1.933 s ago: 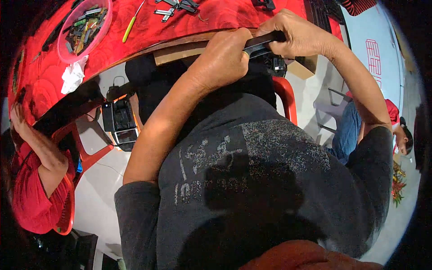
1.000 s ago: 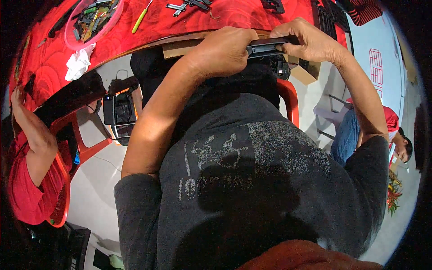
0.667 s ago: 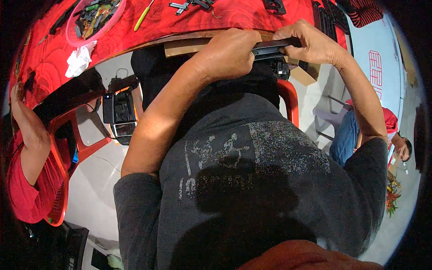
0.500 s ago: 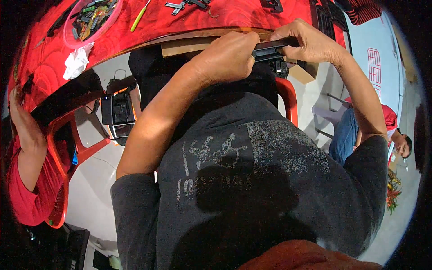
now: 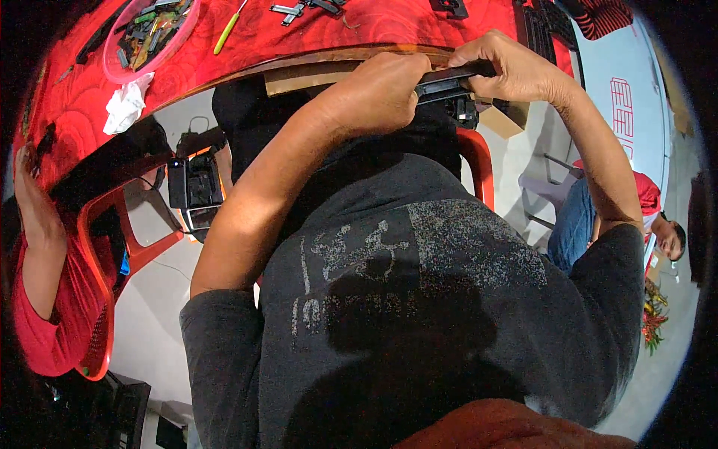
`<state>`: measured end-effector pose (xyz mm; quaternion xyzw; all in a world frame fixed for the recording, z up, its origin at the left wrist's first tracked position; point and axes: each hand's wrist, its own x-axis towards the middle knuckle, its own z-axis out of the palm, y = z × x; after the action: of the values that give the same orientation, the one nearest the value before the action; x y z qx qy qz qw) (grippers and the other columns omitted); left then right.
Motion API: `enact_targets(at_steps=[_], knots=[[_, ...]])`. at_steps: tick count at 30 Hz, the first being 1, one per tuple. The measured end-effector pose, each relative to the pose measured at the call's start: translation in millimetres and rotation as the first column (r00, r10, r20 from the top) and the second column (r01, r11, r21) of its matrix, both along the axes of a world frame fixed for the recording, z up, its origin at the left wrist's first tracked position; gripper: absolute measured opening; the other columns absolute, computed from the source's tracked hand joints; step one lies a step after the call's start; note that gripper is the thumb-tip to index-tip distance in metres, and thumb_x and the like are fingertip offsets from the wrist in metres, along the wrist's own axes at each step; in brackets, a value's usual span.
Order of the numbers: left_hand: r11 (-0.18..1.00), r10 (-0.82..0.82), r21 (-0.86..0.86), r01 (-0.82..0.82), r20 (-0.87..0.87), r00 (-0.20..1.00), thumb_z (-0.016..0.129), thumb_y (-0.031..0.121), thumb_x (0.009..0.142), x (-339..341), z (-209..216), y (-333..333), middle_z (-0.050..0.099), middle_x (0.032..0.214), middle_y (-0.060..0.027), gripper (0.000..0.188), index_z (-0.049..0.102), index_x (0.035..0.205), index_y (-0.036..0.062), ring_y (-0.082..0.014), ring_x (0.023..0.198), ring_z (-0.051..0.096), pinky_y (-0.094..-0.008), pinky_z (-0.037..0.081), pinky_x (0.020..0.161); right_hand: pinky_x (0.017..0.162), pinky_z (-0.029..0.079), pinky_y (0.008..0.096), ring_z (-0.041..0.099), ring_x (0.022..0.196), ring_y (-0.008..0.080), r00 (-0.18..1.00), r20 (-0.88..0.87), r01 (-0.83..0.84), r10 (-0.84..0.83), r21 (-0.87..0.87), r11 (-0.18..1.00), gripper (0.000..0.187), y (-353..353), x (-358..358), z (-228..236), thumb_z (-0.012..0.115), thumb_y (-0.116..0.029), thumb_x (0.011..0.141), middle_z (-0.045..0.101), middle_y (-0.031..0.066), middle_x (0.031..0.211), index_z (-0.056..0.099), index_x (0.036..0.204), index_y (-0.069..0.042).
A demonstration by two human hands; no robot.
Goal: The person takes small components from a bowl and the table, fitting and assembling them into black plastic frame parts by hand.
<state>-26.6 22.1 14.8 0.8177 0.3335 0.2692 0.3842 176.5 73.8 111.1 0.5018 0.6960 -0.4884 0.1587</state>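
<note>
Just past the table's near edge, over my lap, I hold a black oblong part [image 5: 447, 84] with a slot or hollow along it; its exact kind I cannot make out. My left hand [image 5: 383, 91] is closed round its left end, knuckles up. At its other end my right hand [image 5: 511, 69] grips with thumb and bent fingers. Both ends of the part are hidden in my hands. On the table beyond my left hand lie a yellow-green-handled screwdriver [image 5: 227, 34] and small silver and black metal pieces [image 5: 289, 13].
A pink-rimmed tub [image 5: 109, 56] of assorted small parts and crumpled white tissue [image 5: 127, 105] sit on the red tablecloth [image 5: 262, 45]. A person in red [image 5: 56, 299] sits at the left on a red chair [image 5: 107, 329]. Another person [image 5: 576, 224] is at the right. A cardboard box [image 5: 502, 120] lies below.
Both hands keep their hold on the black part, almost in place. The view has shifted slightly, and the arm of the person at the left has moved a little.
</note>
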Motion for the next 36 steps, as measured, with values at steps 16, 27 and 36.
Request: enact_targets(at_steps=[16,27,36], knots=[[0.997,0.001,-0.077,0.004,0.059,0.998,0.051,-0.002,0.073,6,-5,-1,0.062,0.088,-0.0254,0.031,0.057,0.103,-0.0033,-0.0412,0.087,0.061,-0.0452,0.047,0.078,0.072,0.054,0.0269,0.065,0.077,0.0123,0.997,-0.01,-0.081,0.083,0.129,0.988,0.033,-2,3,4,0.055,0.001,0.069,0.065,0.0093,0.08,0.063,0.1,0.008],[0.987,0.153,0.039,-0.157,0.093,0.984,0.057,0.008,0.073,16,-11,-5,0.061,0.078,-0.0293,0.019,0.061,0.085,-0.0066,-0.0447,0.08,0.062,-0.0513,0.048,0.076,0.08,0.051,0.028,0.065,0.084,0.0155,0.964,0.027,-0.263,0.265,0.255,0.93,0.034,3,2,5,0.057,-0.004,0.069,0.068,0.0141,0.089,0.064,0.1,0.008],[0.995,0.032,-0.093,-0.023,0.102,0.994,0.049,0.001,0.071,5,-6,-2,0.063,0.089,-0.0225,0.034,0.06,0.103,-0.0021,-0.0368,0.086,0.063,-0.0426,0.048,0.079,0.083,0.051,0.0282,0.066,0.087,0.0171,0.944,0.036,-0.316,0.327,0.375,0.872,0.036,4,8,2,0.057,-0.003,0.068,0.069,0.0158,0.091,0.064,0.101,0.008]])
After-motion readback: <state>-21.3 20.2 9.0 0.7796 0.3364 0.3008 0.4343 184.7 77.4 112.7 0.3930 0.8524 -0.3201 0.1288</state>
